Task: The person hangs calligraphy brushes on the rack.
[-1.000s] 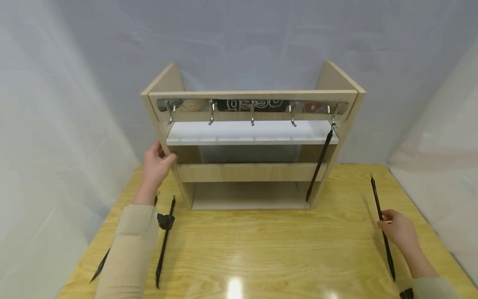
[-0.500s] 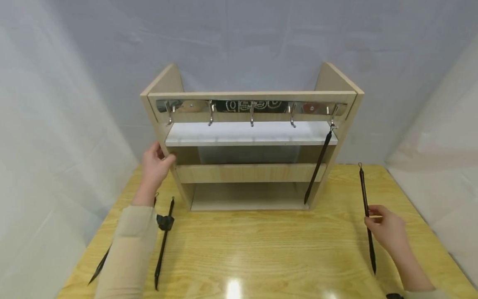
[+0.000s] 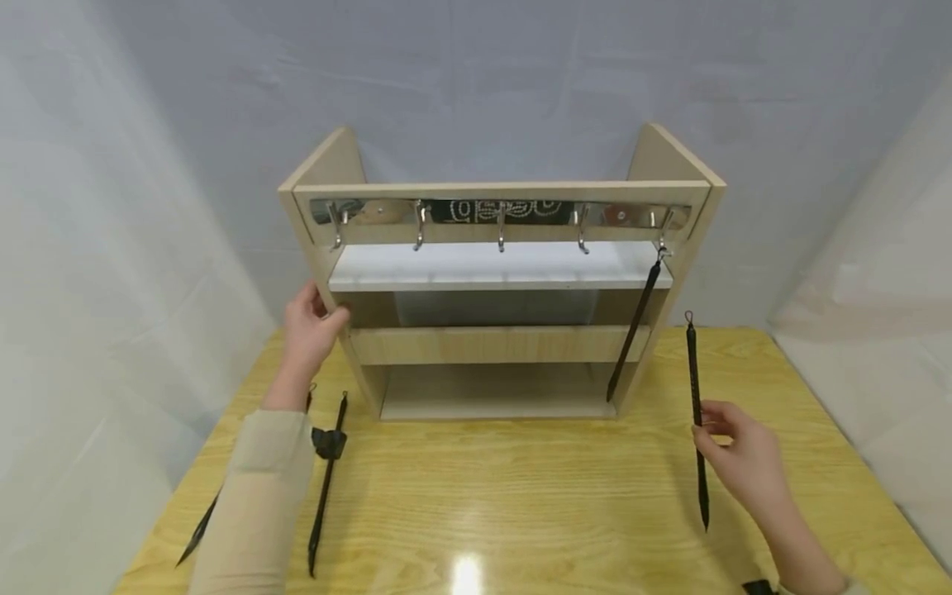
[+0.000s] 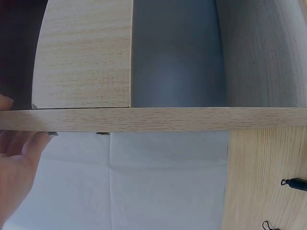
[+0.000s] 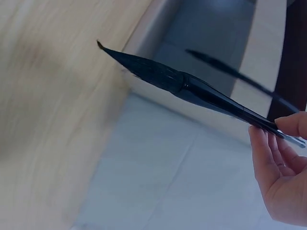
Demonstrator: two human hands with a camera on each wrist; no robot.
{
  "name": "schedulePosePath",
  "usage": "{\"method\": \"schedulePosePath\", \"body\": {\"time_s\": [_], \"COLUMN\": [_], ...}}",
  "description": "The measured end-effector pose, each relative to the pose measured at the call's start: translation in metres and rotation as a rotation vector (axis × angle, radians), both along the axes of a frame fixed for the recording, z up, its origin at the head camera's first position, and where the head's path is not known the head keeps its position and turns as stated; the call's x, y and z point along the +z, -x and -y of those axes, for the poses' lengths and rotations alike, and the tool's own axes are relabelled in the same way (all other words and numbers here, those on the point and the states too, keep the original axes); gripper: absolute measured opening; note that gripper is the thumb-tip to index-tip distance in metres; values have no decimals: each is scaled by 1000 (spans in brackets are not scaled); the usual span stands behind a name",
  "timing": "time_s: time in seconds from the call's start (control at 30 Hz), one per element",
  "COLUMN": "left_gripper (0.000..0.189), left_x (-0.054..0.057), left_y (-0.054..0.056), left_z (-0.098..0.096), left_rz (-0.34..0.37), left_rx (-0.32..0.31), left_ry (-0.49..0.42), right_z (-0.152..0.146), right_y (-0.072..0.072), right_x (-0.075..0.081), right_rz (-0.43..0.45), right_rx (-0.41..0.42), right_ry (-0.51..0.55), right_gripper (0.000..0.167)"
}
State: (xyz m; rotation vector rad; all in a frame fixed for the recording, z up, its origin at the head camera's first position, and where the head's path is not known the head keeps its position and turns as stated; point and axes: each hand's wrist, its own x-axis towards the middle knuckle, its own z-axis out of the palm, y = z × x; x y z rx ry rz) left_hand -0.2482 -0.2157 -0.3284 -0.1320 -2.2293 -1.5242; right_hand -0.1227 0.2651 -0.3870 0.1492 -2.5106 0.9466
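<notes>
My right hand (image 3: 744, 459) pinches a black calligraphy brush (image 3: 696, 388) between thumb and fingers, right of the shelf. Its hanging loop points up and its tip points down. The right wrist view shows its dark, pointed bristle head (image 5: 153, 74). My left hand (image 3: 308, 335) grips the left side panel of a small wooden shelf (image 3: 491, 345), thumb on the inner side and fingers outside; in the left wrist view the panel edge (image 4: 168, 119) runs between them. Another black brush (image 3: 635, 330) hangs by its loop from the rightmost metal hook on the shelf's front.
A shiny hook rail (image 3: 535, 213) crosses the shelf's top front; its other hooks (image 3: 583, 227) carry nothing. Two more black brushes lie on the wooden table (image 3: 476, 487) at left: one brush (image 3: 327, 487) beside my left sleeve (image 3: 256, 504), another (image 3: 199, 529) partly hidden under it.
My right hand has carried the brush leftward and a little farther up, toward the shelf, and the brush now stands more upright. My left hand has stayed on the side panel.
</notes>
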Motion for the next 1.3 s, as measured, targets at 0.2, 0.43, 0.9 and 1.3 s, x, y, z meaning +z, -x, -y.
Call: {"method": "schedulePosePath", "body": {"time_s": [0.2,0.43,0.9,1.3], "left_gripper": [42,43,42,44], "left_x": [-1,-2,-2,-2], "left_y": [0,1,2,3], "left_z": [1,2,1,2], "left_rz": [6,20,-3,14], "left_rx": [-2,1,11,11], "left_ry": [29,14,-9,15], "right_z": [18,36,70,89], "right_y": [-2,1,16,25], "right_x": [9,18,28,38], "right_rz": [-29,-31,-51,-11], "right_rx": [35,80,180,236], "right_ry": [3,28,130,206], "right_gripper": [25,26,26,31]}}
